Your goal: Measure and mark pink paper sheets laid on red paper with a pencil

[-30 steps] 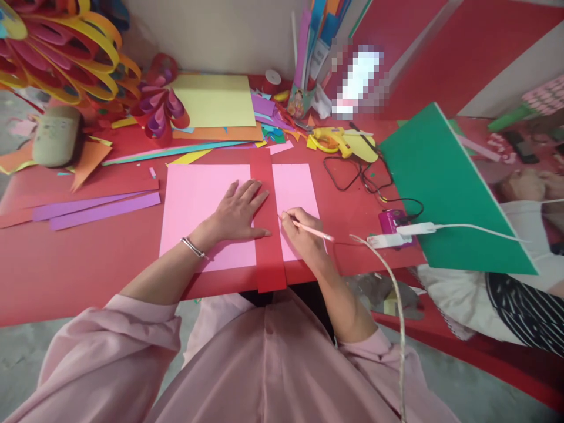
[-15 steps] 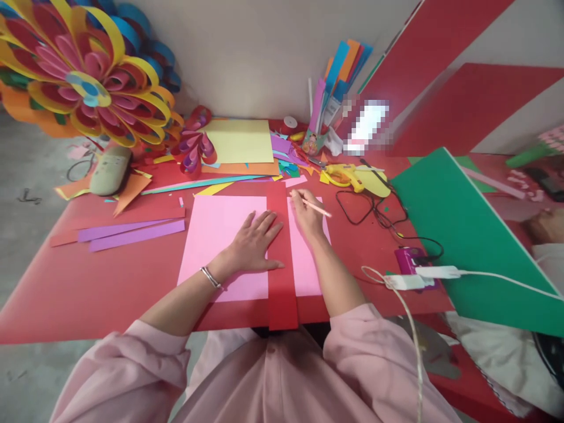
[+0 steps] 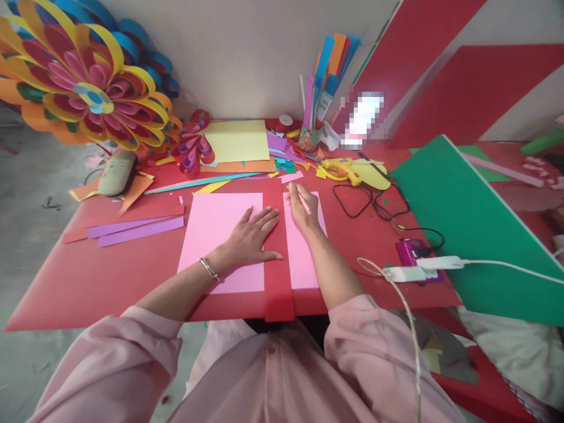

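A pink sheet (image 3: 220,235) lies on the red tabletop, with a long red strip (image 3: 278,282) laid across it lengthwise. My left hand (image 3: 253,235) lies flat with fingers spread, its palm on the pink sheet and fingertips on the red strip. Just right of the strip's far part, my right hand (image 3: 304,205) is closed around a pink pencil (image 3: 305,204), over the narrower exposed part of the sheet. The pencil's tip is too small to make out.
Scissors, a yellow glue gun (image 3: 346,168) and paper scraps lie behind. Purple strips (image 3: 141,232) are at the left. A green board (image 3: 476,235), a purple power socket (image 3: 412,251) and cables lie right. A large paper flower (image 3: 94,97) stands back left.
The pencil has swung more upright in my right hand, which stays beside the strip. My left hand keeps its place on the paper. The whole view has shifted slightly.
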Tool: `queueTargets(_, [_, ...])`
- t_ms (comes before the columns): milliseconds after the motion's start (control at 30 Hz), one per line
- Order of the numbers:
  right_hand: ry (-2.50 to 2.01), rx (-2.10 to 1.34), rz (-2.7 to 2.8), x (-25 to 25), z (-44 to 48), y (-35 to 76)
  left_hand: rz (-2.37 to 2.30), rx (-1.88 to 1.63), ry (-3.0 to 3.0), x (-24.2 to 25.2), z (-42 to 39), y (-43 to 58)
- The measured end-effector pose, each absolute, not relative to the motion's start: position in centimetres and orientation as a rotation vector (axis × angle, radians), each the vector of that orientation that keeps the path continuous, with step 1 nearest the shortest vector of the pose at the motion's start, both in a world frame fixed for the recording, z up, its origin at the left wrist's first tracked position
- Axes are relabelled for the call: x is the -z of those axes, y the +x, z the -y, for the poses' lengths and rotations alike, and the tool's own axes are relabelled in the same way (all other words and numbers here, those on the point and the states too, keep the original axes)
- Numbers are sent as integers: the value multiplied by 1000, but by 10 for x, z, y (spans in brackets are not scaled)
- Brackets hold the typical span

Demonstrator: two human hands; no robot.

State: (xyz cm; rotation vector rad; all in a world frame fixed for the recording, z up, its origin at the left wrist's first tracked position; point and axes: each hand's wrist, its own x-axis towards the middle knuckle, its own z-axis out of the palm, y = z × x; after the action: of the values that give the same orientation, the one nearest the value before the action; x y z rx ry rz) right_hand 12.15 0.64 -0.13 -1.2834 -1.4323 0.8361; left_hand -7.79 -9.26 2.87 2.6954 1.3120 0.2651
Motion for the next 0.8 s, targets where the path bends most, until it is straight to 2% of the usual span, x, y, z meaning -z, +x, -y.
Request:
queueTargets(233, [-1279,-772,1493,-2,-5,122,-1286,-127,2698,-37,90,-104])
queueTargets(800, [-1289,-774,1513,-4,-4,121,-1254,-216,2688,-33,95,-113])
